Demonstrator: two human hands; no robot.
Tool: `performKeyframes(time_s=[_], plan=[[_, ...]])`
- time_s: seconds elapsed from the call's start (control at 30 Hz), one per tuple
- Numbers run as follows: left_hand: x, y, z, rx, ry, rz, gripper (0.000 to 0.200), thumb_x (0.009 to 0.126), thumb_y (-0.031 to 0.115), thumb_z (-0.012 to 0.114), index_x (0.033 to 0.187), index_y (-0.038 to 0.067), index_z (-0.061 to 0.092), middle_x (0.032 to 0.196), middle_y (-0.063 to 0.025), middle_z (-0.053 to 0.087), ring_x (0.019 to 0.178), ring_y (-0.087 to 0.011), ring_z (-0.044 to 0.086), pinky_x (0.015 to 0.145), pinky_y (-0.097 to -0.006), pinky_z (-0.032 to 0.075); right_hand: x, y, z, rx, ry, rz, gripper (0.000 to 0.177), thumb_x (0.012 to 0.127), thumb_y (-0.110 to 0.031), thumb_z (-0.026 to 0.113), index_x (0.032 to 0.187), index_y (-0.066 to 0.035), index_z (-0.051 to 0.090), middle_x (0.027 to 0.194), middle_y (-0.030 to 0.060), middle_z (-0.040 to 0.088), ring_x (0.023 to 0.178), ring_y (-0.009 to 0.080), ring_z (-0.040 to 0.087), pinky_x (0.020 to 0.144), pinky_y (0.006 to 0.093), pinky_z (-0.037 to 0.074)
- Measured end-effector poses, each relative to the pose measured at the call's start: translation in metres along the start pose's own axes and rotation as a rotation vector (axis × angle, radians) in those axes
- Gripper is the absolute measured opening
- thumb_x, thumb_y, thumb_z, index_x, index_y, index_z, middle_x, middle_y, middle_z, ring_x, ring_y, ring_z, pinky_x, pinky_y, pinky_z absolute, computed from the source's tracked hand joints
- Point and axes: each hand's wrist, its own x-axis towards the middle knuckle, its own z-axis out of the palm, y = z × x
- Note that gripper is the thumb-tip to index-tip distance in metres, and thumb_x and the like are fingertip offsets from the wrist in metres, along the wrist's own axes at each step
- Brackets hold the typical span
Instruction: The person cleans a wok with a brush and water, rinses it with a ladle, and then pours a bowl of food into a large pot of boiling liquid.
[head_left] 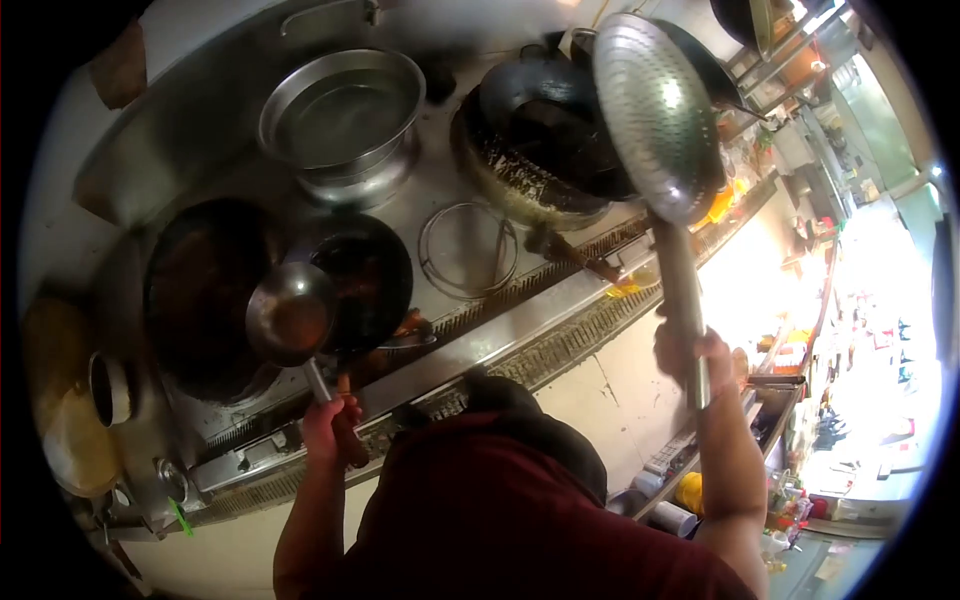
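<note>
My left hand (328, 425) is closed round the handle of a metal ladle (290, 312). The ladle's round bowl overlaps a small dark pan (372, 270) and the edge of a large dark wok (200, 300) in this view. Raised on the other side, my right hand (692, 358) grips the long metal handle of a large perforated skimmer (655, 110). Its shiny bowl points away from me and partly covers the dark wok (545, 130) at the back.
A metal pot of liquid (345, 110) stands at the back of the steel range. A wire ring (468, 250) lies between the burners. The grated front ledge (540, 360) runs before me. Shelves with containers (690, 490) are at the right, near a brightly lit area.
</note>
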Motion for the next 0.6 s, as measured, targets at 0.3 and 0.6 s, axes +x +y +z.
performKeyframes(time_s=[0.3,0.6], plan=[[0.002,-0.040,0.058,0.169,0.142,0.181,0.023,0.080,0.022,0.055,0.095,0.005,0.057,0.077,-0.0060,0.059,0.068,-0.0155,0.057,0.060,-0.0267,0.045,0.084,-0.149,-0.196,-0.255,0.484,-0.108,0.037,0.073,-0.024,0.061,0.103,-0.003,0.054,0.069,0.0044,0.054,0.059,0.0163,0.052,0.050,0.0266,0.042],[-0.021,-0.058,0.149,-0.088,0.317,0.090,0.017,0.078,0.016,0.060,0.091,0.006,0.055,0.081,-0.0092,0.063,0.070,-0.0203,0.060,0.057,-0.0302,0.047,0.191,-0.212,-0.464,-1.662,0.379,-0.368,0.019,0.083,-0.016,0.061,0.101,-0.010,0.057,0.085,0.0069,0.056,0.073,0.0101,0.056,0.058,0.0189,0.046]])
